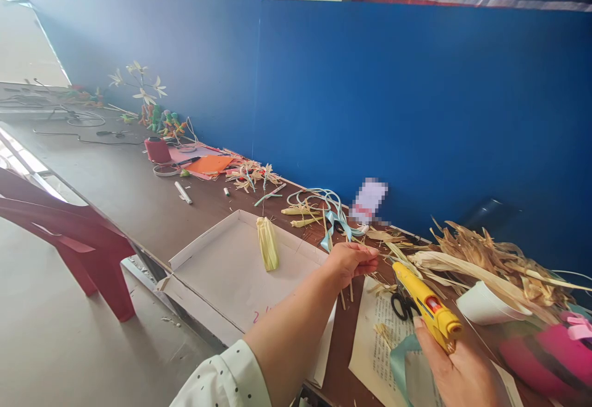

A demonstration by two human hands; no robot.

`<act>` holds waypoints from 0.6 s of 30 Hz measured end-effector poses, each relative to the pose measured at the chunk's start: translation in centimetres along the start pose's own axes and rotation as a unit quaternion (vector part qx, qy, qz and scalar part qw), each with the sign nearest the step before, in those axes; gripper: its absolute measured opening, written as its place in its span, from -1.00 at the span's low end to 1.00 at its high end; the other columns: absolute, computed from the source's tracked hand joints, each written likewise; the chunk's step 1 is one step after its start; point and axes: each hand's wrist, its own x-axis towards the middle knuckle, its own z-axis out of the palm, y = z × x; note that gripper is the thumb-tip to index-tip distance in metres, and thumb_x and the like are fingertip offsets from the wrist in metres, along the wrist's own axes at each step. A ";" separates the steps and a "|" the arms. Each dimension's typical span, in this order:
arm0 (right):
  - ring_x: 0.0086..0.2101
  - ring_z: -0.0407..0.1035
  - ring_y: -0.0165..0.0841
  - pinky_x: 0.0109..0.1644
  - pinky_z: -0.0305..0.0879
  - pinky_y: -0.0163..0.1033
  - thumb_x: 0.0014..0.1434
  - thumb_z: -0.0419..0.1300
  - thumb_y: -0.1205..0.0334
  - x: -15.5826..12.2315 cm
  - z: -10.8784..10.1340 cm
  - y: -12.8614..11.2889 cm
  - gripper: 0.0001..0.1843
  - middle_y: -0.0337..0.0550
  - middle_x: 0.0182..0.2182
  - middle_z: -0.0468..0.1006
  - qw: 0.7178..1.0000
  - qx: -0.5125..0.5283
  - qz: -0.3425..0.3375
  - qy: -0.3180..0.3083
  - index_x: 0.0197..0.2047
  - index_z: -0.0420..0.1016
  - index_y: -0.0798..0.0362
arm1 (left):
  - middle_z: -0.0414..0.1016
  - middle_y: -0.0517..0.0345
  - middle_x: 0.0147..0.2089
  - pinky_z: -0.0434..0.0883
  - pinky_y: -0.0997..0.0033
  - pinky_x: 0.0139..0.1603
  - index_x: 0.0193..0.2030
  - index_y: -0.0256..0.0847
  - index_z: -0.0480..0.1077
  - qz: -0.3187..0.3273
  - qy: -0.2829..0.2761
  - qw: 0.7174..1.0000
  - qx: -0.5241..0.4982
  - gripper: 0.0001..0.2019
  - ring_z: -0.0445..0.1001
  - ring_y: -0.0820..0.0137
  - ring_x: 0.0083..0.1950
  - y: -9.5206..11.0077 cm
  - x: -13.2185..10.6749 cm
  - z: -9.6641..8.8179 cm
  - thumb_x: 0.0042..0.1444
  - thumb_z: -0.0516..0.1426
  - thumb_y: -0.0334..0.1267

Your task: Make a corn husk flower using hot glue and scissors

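Note:
My right hand [462,367] is wrapped round a yellow hot glue gun [423,296], its nozzle pointing up and left. Close to the nozzle, my left hand [352,263] has its fingertips pinched together; whatever they hold, if anything, is too small to make out. Black-handled scissors [400,306] lie partly behind the glue gun. Beneath are a printed paper sheet [370,345] and a teal ribbon [401,357]. A folded green-yellow corn husk [268,245] rests in the shallow white box [222,271], left of my forearm.
Dried corn husks [494,259] pile up at the right, by a white cup [493,305] and a pink object [546,351]. A light-blue ribbon [329,228] and coiled cord lie beyond my left hand. A blue partition [370,98] borders the table; a red chair [83,234] stands left.

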 end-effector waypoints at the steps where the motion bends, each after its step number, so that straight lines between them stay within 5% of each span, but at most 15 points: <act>1: -0.47 0.44 -0.22 -0.45 0.30 -0.22 0.09 0.08 -0.06 0.0 0.0 0.0 -0.73 -0.15 -0.51 0.52 1.000 0.006 -0.003 0.000 -0.33 0.36 -0.04 | 0.43 0.13 -0.54 0.43 0.47 -0.31 -0.49 -0.38 0.42 0.000 0.000 1.000 0.000 -0.89 0.40 0.54 -0.52 0.0 0.0 0.0 -0.09 0.27 -0.39; 12: -0.48 0.44 -0.20 -0.49 0.32 -0.21 0.02 0.12 -0.10 -0.6 -0.7 0.2 -0.72 -0.15 -0.51 0.51 0.998 0.010 0.062 0.014 -0.34 0.41 -0.08 | 0.41 0.13 -0.53 0.42 0.48 -0.33 -0.48 -0.40 0.43 0.004 0.014 1.000 -0.008 -0.88 0.39 0.54 -0.49 0.3 -0.2 0.1 -0.12 0.29 -0.40; 18: -0.54 0.44 -0.15 -0.60 0.29 -0.15 -0.10 0.24 -0.11 -1.2 -2.4 2.9 -0.70 -0.19 -0.50 0.54 0.995 -0.014 0.090 0.044 -0.25 0.47 -0.27 | 0.40 0.13 -0.53 0.41 0.49 -0.34 -0.48 -0.40 0.43 0.007 0.017 1.000 -0.015 -0.88 0.39 0.53 -0.49 0.3 -0.2 0.0 -0.12 0.29 -0.40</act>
